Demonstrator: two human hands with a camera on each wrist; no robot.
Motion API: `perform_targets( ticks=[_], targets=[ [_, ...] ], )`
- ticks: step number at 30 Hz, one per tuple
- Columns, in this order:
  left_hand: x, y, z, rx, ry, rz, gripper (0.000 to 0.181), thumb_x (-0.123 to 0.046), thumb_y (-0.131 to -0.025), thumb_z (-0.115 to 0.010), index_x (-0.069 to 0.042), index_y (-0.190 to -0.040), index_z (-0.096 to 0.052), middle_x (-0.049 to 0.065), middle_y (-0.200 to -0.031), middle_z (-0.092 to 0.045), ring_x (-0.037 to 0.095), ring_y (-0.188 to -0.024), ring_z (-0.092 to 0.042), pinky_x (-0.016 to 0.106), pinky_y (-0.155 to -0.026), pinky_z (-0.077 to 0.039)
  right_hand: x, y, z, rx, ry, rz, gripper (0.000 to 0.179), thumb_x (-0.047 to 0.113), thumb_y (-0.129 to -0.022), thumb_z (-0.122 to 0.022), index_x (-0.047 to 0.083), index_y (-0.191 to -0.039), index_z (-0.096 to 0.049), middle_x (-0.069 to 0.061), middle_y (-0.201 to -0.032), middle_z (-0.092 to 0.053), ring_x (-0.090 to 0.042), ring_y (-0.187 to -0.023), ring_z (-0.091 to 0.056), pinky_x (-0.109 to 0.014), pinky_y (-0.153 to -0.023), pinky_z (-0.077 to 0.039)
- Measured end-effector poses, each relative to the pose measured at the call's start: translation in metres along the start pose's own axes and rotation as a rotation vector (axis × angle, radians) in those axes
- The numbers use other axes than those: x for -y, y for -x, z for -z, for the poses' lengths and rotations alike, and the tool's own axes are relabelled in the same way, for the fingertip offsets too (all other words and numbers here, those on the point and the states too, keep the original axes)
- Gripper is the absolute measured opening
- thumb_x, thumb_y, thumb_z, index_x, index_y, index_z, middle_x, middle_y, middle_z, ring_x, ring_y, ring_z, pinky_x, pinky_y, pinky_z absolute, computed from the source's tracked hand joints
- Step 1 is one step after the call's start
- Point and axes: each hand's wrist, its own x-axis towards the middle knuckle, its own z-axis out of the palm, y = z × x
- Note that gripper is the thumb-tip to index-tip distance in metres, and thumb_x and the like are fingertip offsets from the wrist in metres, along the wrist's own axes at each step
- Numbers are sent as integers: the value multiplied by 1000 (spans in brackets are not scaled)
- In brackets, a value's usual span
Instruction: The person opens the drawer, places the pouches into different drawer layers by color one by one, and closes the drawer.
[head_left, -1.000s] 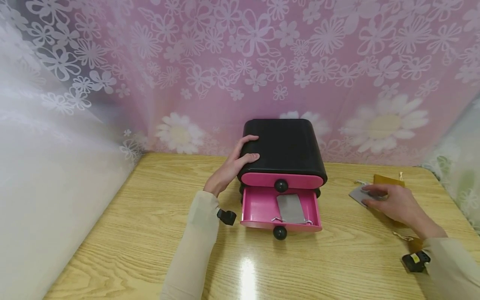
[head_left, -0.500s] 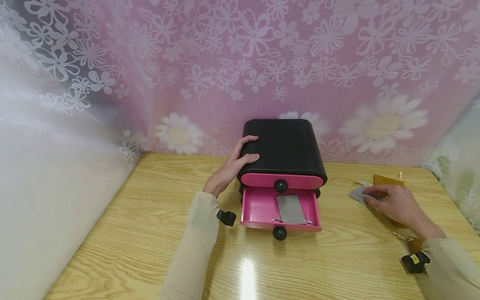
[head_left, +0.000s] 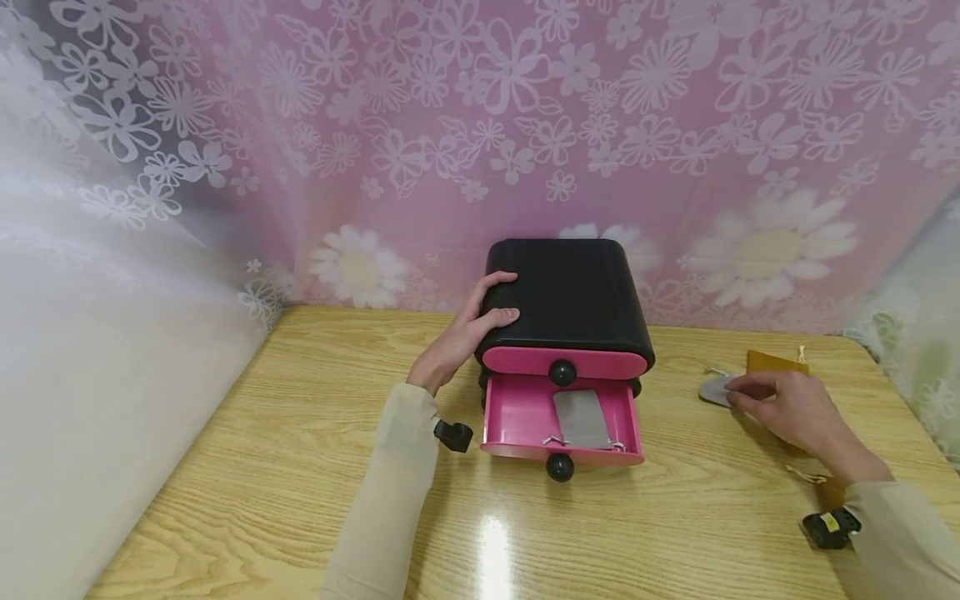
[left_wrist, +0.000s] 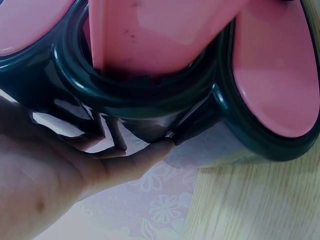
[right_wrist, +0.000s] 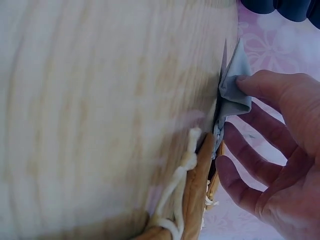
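My left hand point(head_left: 457, 337) rests on the left side of a black mini drawer cabinet point(head_left: 566, 292), with thumb and index finger reaching onto its top. Fingers of that hand point(left_wrist: 85, 165) also lie along the cabinet's side in the left wrist view. Below the shut top drawer point(head_left: 517, 361), a pink drawer point(head_left: 517, 408) is pulled out. Inside it lies a grey drawstring pouch point(head_left: 581, 418). At the right, my right hand point(head_left: 798, 412) pinches a second grey pouch point(right_wrist: 235, 80) between thumb and fingers, lifting a fold of it.
A mustard-yellow pouch point(head_left: 776, 362) lies just behind the right hand. Another mustard pouch point(head_left: 830, 492), mostly hidden under the right wrist, shows its cord. The wooden table point(head_left: 262, 467) backs onto a pink floral curtain point(head_left: 450, 150).
The right hand's thumb and fingers have closed together on the grey pouch, bunching its cloth. The left hand, cabinet and pulled-out drawer have stayed put.
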Motion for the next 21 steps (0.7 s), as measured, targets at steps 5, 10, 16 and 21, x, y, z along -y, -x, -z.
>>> perform_targets(
  ticks=[5,10,16,21],
  targets=[
    [0,0,0,-3,-9,0,48,-35,-100,-57,-45,-145,-43,-5,-156,-33,22,-131,-53,50,-117,-36,1,1,0,-45,13,26,12,15,-89,-78,10,-100,-81,-13,-89,-79,-11,-66,-68,-31,-58,-50],
    [0,0,0,-4,-8,5,48,-36,-100,-57,-45,-144,-43,-5,-155,-33,22,-130,-54,50,-117,-36,1,3,0,-96,19,64,11,11,-87,-79,10,-98,-81,-11,-86,-78,-7,-63,-66,-24,-56,-46],
    [0,1,0,4,14,3,48,-35,-100,-57,-45,-145,-43,-4,-153,-37,22,-128,-57,48,-115,-39,3,5,0,-164,25,113,13,7,-85,-80,12,-97,-81,-7,-82,-78,-4,-63,-65,-23,-52,-43],
    [-1,1,0,8,23,5,48,-34,-100,-57,-44,-145,-43,-2,-151,-41,22,-127,-58,47,-114,-40,6,7,2,-178,11,119,13,8,-85,-81,12,-97,-81,-11,-86,-78,-6,-65,-67,-23,-52,-43]
  ],
)
